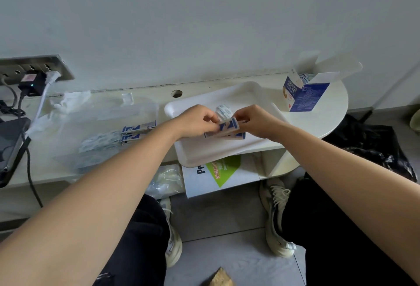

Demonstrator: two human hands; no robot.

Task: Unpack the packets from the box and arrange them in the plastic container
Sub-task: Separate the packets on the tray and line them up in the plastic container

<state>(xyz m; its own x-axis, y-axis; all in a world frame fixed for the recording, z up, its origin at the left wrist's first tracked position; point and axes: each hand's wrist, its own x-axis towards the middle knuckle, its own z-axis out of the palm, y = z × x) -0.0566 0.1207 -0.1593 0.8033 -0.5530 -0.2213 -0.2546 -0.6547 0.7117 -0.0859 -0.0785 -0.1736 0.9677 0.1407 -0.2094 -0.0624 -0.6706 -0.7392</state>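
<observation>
While they meet over the white tray (204,155), my left hand (197,122) and right hand (255,121) pinch blue packets (228,129) between fingertips. Far right stands the opened box (305,95); the clear plastic container (75,126) lies left, holding more.

Our left hand (197,122) and right hand (254,120) meet over a tray (204,151) on the desk (322,122), pinching a stack of packets (227,129) between them. Just behind the grip, a loose packet (223,110) lies on the tray. Behind and well right of the grip stands the box (304,94), flaps open. Left of the grip sits the plastic container (102,126) with packets (136,132) in it. Far left and behind is a socket panel (29,67).
</observation>
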